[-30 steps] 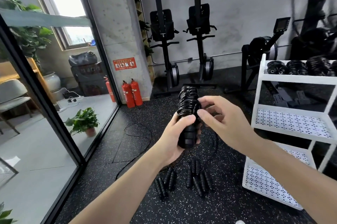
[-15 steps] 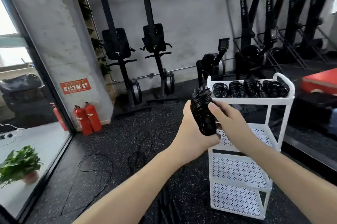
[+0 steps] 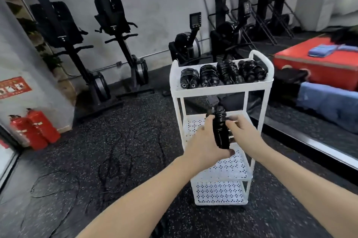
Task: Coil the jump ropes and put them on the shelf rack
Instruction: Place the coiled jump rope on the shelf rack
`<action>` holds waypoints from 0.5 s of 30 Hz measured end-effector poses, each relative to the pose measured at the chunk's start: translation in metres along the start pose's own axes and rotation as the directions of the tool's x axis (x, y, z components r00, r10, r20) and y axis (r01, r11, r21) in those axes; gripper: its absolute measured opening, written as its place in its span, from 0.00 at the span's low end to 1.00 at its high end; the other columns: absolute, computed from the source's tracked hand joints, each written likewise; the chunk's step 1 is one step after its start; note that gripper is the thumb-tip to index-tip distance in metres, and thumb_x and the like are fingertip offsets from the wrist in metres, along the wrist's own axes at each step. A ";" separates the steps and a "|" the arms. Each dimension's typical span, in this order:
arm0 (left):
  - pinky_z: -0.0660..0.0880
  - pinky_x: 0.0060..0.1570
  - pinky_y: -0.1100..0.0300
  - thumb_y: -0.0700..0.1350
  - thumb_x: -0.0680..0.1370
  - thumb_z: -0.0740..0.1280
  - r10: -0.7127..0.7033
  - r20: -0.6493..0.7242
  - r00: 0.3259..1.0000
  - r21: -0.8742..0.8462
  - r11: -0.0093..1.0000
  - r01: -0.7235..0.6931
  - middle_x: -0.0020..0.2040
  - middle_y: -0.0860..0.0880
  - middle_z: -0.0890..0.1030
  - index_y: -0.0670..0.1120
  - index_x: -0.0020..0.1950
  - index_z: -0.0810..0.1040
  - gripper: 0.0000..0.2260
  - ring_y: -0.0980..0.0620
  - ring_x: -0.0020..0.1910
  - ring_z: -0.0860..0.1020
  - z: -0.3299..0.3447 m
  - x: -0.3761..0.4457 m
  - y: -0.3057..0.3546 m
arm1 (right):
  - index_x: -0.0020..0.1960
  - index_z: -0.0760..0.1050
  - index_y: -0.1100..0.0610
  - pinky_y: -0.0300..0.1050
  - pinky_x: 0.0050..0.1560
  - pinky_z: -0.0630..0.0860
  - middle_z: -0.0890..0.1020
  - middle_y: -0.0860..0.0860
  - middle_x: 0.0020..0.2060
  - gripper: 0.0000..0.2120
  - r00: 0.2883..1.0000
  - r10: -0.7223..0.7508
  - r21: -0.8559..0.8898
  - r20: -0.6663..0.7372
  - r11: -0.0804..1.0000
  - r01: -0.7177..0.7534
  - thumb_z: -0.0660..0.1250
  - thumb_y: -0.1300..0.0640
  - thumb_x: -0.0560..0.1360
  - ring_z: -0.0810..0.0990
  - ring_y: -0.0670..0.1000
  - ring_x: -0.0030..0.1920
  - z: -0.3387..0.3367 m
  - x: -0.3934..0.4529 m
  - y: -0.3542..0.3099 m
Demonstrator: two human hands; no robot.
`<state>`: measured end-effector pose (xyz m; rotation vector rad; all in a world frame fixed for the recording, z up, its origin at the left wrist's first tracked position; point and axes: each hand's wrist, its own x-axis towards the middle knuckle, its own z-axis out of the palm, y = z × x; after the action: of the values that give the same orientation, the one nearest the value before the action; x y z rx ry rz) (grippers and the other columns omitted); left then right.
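So this is the put-away step. Both hands are holding one coiled jump rope [image 3: 220, 131], standing roughly upright, right in front of the white shelf rack [image 3: 220, 90]. The left hand [image 3: 205, 144] is wrapping its fingers round the lower part of the bundle, and the right hand [image 3: 244, 133] is curling in on it from the other side. Four coiled ropes [image 3: 222, 75] are already sitting side by side on the top shelf, filling most of it. More loose rope [image 3: 108, 171] is lying on the floor to the left. My guess: the bundle is heading for the middle shelf [image 3: 195, 127], so next it needs laying down flat without the coils springing loose.
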<state>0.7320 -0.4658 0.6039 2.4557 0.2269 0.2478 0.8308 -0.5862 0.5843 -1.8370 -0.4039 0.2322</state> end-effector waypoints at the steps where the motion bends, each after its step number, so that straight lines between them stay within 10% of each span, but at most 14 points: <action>1: 0.78 0.55 0.46 0.59 0.65 0.78 0.005 0.008 1.000 0.044 0.999 -0.005 0.62 0.49 0.76 0.60 0.75 0.53 0.47 0.45 0.57 0.78 0.012 0.010 -0.004 | 0.60 0.73 0.52 0.47 0.42 0.82 0.84 0.51 0.47 0.09 0.999 0.009 -0.056 -0.035 0.998 -0.011 0.61 0.50 0.83 0.85 0.51 0.42 -0.004 0.004 0.009; 15: 0.73 0.47 0.54 0.49 0.77 0.73 0.001 0.123 0.992 0.077 0.997 -0.011 0.57 0.39 0.76 0.45 0.82 0.50 0.42 0.40 0.54 0.80 0.134 0.178 -0.045 | 0.64 0.71 0.61 0.47 0.49 0.70 0.76 0.59 0.55 0.15 0.999 0.048 -0.597 0.015 0.802 -0.030 0.63 0.53 0.81 0.77 0.60 0.55 -0.019 0.142 0.106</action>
<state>0.9309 -0.4710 0.4938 2.5386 0.1788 0.0915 0.9854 -0.5753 0.4955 -2.4721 -0.4983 0.1686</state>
